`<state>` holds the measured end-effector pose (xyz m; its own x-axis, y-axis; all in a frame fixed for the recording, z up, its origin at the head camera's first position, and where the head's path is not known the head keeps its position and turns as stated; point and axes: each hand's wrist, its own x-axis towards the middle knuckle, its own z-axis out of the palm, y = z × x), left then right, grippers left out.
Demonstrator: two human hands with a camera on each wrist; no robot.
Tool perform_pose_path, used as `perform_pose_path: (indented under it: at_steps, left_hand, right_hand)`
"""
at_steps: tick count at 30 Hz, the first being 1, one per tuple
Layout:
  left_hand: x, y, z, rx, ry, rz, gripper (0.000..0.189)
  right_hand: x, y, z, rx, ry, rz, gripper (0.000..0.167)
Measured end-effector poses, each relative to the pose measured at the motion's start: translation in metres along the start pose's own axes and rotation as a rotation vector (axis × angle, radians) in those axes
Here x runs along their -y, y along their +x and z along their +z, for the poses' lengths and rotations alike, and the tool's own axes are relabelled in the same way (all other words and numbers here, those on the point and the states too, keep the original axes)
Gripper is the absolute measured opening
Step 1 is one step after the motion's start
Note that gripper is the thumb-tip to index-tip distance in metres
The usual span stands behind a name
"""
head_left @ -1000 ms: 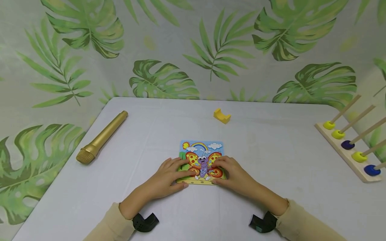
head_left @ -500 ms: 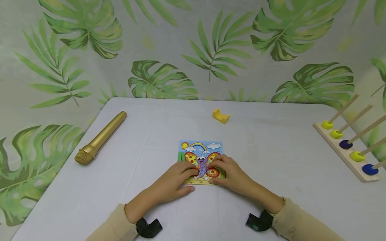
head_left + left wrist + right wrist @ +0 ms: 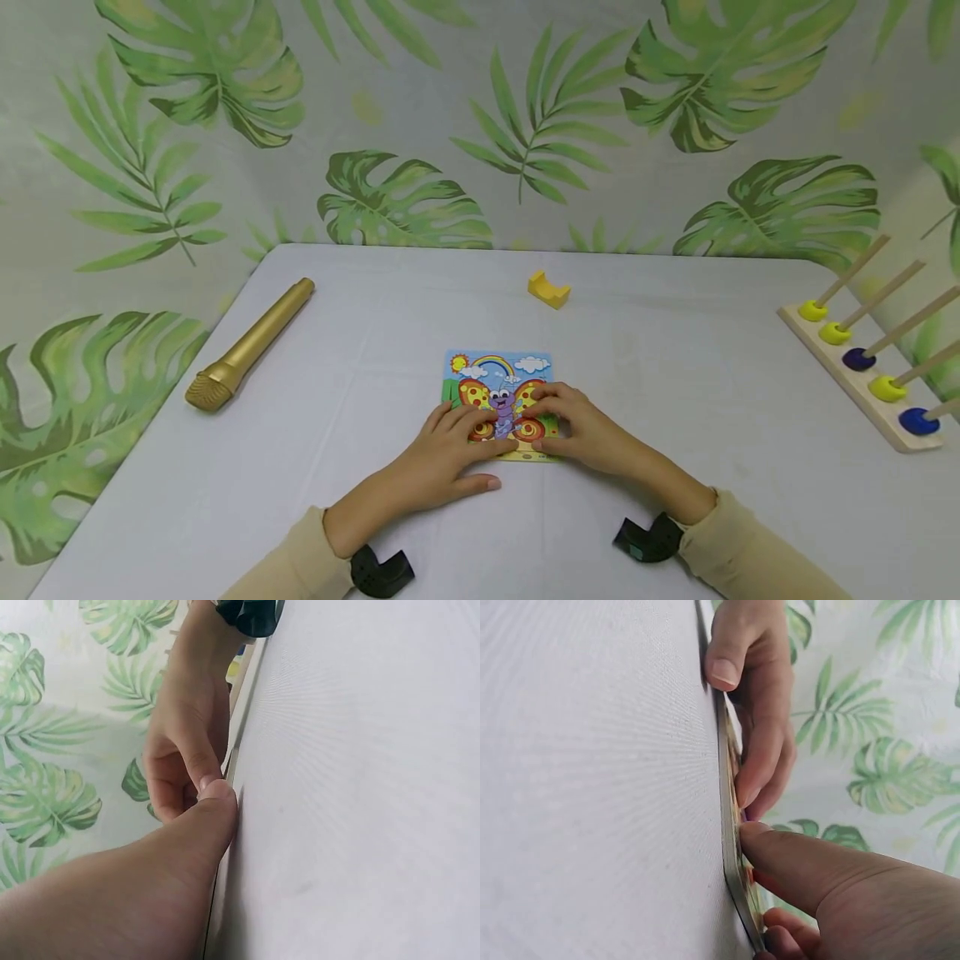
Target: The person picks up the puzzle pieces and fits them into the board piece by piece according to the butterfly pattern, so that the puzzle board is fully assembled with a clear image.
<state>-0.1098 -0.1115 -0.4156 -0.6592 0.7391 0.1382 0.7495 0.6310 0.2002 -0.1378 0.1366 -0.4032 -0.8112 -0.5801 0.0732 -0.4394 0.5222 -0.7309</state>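
Note:
A thin square picture board point(image 3: 498, 367) with a butterfly, rainbow and sun, much like a jigsaw puzzle, lies flat on the white table. My left hand point(image 3: 442, 462) rests across its lower left part, fingers spread over the butterfly, the thumb on the cloth below the near edge. From the right, my right hand point(image 3: 588, 429) touches the board with bent fingertips and thumb on its upper face. In the right wrist view, the board point(image 3: 731, 825) shows its edge flat against the cloth, and the right thumb point(image 3: 780, 851) presses on its top. Both hands cover parts of the picture.
A gold microphone point(image 3: 251, 346) lies at the left of the table point(image 3: 390, 317). Beyond the board sits a yellow block point(image 3: 549, 290) with a curved notch. At the right edge stands a wooden peg stand point(image 3: 847, 375) with yellow and blue beads.
My left hand has slid rightward and nearer over the board, covering more of its lower edge. My right hand stays at the right side with small finger shifts. The board stays put.

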Motion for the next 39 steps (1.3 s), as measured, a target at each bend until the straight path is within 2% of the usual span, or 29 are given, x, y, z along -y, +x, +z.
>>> perform_pose_path:
  at_steps: [3,7,10,12,15,18,23,31,39]
  left_hand:
    - [0.002,0.000,-0.003,0.014,-0.025,0.002,0.049]
    - [0.014,0.000,-0.010,-0.011,-0.140,-0.033,0.051]
    - [0.029,-0.001,-0.016,-0.061,-0.209,-0.118,0.057]
    - [0.039,-0.003,-0.020,-0.068,-0.219,-0.190,0.064]
    - [0.052,-0.005,-0.023,-0.033,-0.205,-0.252,0.074]
    - [0.057,-0.005,-0.025,0.016,-0.198,-0.266,0.077]
    - [0.053,0.002,-0.024,0.052,-0.166,-0.255,0.076]
    - [0.040,0.021,-0.014,0.067,-0.096,-0.222,0.077]
    - [0.024,0.038,-0.009,0.100,-0.071,-0.191,0.076]
  right_hand:
    - [0.001,0.000,0.000,-0.001,-0.036,0.000,0.040]
    - [-0.002,0.002,0.000,-0.020,-0.141,0.000,0.060]
    - [-0.005,0.003,-0.001,-0.024,-0.200,0.013,0.072]
    - [-0.006,0.004,-0.003,-0.009,-0.209,0.027,0.075]
    - [-0.006,0.006,-0.006,0.027,-0.218,0.044,0.078]
    - [-0.004,0.006,-0.009,0.067,-0.237,0.056,0.078]
    - [-0.004,0.000,-0.014,0.099,-0.274,0.093,0.080]
    - [-0.014,-0.017,-0.028,0.073,-0.267,0.119,0.080]
    - [-0.024,-0.033,-0.038,0.064,-0.274,0.147,0.080]
